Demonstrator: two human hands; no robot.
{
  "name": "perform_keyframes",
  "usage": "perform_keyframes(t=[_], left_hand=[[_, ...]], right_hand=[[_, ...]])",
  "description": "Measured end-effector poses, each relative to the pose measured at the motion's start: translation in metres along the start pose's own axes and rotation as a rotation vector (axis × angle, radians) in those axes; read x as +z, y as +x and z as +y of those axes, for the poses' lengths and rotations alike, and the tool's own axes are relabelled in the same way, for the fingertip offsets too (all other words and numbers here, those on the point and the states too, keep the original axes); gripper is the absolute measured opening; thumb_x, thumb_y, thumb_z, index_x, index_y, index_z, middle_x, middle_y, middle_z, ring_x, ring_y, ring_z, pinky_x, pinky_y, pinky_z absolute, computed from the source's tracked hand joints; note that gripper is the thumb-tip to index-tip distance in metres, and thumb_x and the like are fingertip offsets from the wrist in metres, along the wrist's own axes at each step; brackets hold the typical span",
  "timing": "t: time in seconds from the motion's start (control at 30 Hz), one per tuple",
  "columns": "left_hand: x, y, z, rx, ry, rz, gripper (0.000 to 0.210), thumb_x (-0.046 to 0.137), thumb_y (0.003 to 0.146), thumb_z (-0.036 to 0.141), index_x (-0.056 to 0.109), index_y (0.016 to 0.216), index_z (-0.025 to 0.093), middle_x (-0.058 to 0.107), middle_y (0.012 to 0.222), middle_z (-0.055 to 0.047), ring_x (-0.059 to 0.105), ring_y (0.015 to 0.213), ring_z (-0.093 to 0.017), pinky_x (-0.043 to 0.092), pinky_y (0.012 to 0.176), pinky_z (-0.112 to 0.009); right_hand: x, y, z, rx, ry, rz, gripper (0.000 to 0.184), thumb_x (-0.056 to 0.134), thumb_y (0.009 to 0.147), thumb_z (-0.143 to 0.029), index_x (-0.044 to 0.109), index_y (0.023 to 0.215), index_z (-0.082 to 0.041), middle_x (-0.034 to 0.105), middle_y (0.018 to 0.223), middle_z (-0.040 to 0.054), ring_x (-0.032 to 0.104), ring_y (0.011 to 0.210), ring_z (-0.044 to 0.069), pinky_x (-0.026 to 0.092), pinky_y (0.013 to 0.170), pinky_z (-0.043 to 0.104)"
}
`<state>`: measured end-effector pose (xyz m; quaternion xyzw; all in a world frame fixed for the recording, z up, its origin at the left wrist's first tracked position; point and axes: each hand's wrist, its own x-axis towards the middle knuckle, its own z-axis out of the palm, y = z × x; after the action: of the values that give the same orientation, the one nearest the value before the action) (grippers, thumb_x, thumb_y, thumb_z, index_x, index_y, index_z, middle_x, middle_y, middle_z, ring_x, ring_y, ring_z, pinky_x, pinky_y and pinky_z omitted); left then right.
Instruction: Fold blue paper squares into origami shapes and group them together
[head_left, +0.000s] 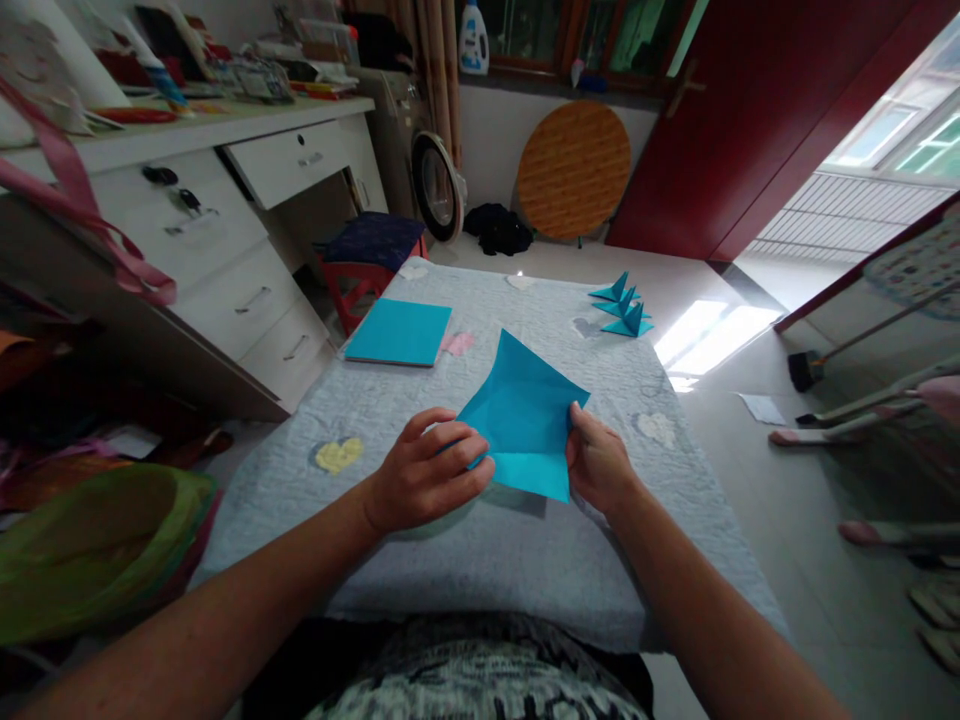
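Observation:
A single blue sheet of paper (pixel 529 410) with faint creases is held up a little above the table, tilted and slightly curved. My left hand (pixel 435 468) grips its left edge, fingers bent over the near side. On the right edge, my right hand (pixel 600 455) pinches the sheet with the thumb on its face. Beyond my left hand lies a flat stack of blue paper (pixel 401 332). Several folded blue paper pieces with upright points (pixel 628 318) stand in a row at the table's far right.
The table wears a grey cloth (pixel 300 530) with heart patches. To the left are a white desk with drawers (pixel 202 240), a red stool (pixel 367 255) and a green-lined bin (pixel 97 540). A washing machine (pixel 397 120) with its door open stands behind.

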<state>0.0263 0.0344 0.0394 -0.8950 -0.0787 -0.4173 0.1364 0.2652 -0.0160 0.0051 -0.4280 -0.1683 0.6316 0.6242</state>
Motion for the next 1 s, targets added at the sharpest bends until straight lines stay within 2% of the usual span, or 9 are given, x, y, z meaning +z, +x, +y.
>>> perform_keyframes(t=[0.1, 0.17, 0.3, 0.43, 0.53, 0.67, 0.77, 0.9, 1.0], left_hand=[[0.004, -0.002, -0.001, 0.005, -0.014, 0.012, 0.013, 0.059, 0.092, 0.012, 0.067, 0.093, 0.022, 0.071, 0.096, -0.003, 0.059, 0.094, -0.017, 0.048, 0.098, -0.039], [0.007, -0.005, -0.003, -0.007, -0.031, 0.013, 0.013, 0.059, 0.091, 0.011, 0.067, 0.093, 0.021, 0.07, 0.099, -0.006, 0.059, 0.095, -0.018, 0.049, 0.096, -0.04], [0.011, -0.012, -0.008, -0.138, -0.102, 0.008, 0.016, 0.057, 0.089, 0.007, 0.066, 0.091, 0.021, 0.068, 0.103, -0.007, 0.057, 0.097, -0.02, 0.052, 0.092, -0.039], [0.013, -0.016, -0.013, -0.393, -0.205, -0.027, 0.022, 0.056, 0.082, 0.0, 0.063, 0.08, 0.021, 0.065, 0.105, -0.006, 0.056, 0.105, -0.022, 0.051, 0.094, -0.04], [0.016, -0.021, -0.02, -0.581, -0.337, -0.075, 0.024, 0.053, 0.077, -0.002, 0.059, 0.073, 0.02, 0.064, 0.106, -0.005, 0.054, 0.112, -0.023, 0.047, 0.1, -0.043], [0.022, -0.032, -0.032, -0.746, -0.462, -0.194, 0.024, 0.05, 0.071, -0.003, 0.058, 0.07, 0.019, 0.06, 0.117, -0.006, 0.05, 0.122, -0.024, 0.04, 0.109, -0.048], [0.025, -0.037, -0.038, -0.836, -0.508, -0.263, 0.02, 0.053, 0.071, -0.001, 0.059, 0.069, 0.018, 0.055, 0.128, -0.008, 0.048, 0.126, -0.026, 0.038, 0.11, -0.051], [0.025, -0.036, -0.041, -0.911, -0.633, -0.231, 0.014, 0.057, 0.075, 0.005, 0.056, 0.071, 0.019, 0.057, 0.129, -0.009, 0.049, 0.128, -0.026, 0.036, 0.112, -0.051], [0.021, -0.033, -0.041, -0.949, -0.695, -0.182, 0.014, 0.062, 0.08, 0.014, 0.053, 0.071, 0.021, 0.066, 0.119, -0.007, 0.043, 0.136, -0.027, 0.028, 0.116, -0.055]], right_hand=[[0.005, -0.001, -0.003, 0.1, 0.029, -0.047, 0.025, 0.059, 0.091, -0.041, 0.067, 0.099, -0.02, 0.077, 0.09, 0.0074, 0.073, 0.094, 0.026, 0.061, 0.085, 0.043], [0.006, -0.002, -0.005, 0.123, 0.027, -0.084, 0.03, 0.055, 0.092, -0.043, 0.067, 0.106, -0.019, 0.077, 0.102, 0.0094, 0.071, 0.104, 0.028, 0.06, 0.088, 0.045], [0.002, -0.002, -0.004, 0.047, -0.039, -0.102, 0.025, 0.067, 0.083, -0.042, 0.068, 0.095, -0.02, 0.077, 0.087, 0.0062, 0.073, 0.08, 0.024, 0.063, 0.069, 0.038], [-0.002, -0.004, -0.003, -0.067, -0.163, -0.077, 0.023, 0.075, 0.076, -0.039, 0.063, 0.075, -0.02, 0.064, 0.061, -0.0003, 0.059, 0.05, 0.015, 0.053, 0.046, 0.027], [-0.002, -0.005, -0.006, -0.141, -0.224, -0.057, 0.021, 0.072, 0.077, -0.036, 0.065, 0.09, -0.021, 0.062, 0.068, -0.0015, 0.057, 0.055, 0.014, 0.05, 0.046, 0.025], [-0.006, -0.004, -0.008, -0.368, -0.485, 0.034, 0.044, 0.065, 0.075, -0.025, 0.058, 0.118, -0.028, 0.066, 0.103, 0.0034, 0.062, 0.082, 0.018, 0.054, 0.063, 0.029], [-0.011, -0.002, -0.006, -0.497, -0.736, -0.006, 0.06, 0.056, 0.07, -0.015, 0.052, 0.128, -0.029, 0.061, 0.121, 0.0075, 0.06, 0.1, 0.022, 0.055, 0.077, 0.036], [-0.012, -0.003, 0.0, -0.665, -1.019, -0.135, 0.075, 0.046, 0.065, -0.008, 0.05, 0.136, -0.032, 0.05, 0.137, 0.0081, 0.052, 0.122, 0.025, 0.052, 0.092, 0.044], [-0.01, -0.007, 0.001, -0.771, -1.238, -0.174, 0.076, 0.046, 0.066, -0.006, 0.055, 0.136, -0.033, 0.041, 0.146, 0.0072, 0.039, 0.137, 0.029, 0.042, 0.107, 0.053]])
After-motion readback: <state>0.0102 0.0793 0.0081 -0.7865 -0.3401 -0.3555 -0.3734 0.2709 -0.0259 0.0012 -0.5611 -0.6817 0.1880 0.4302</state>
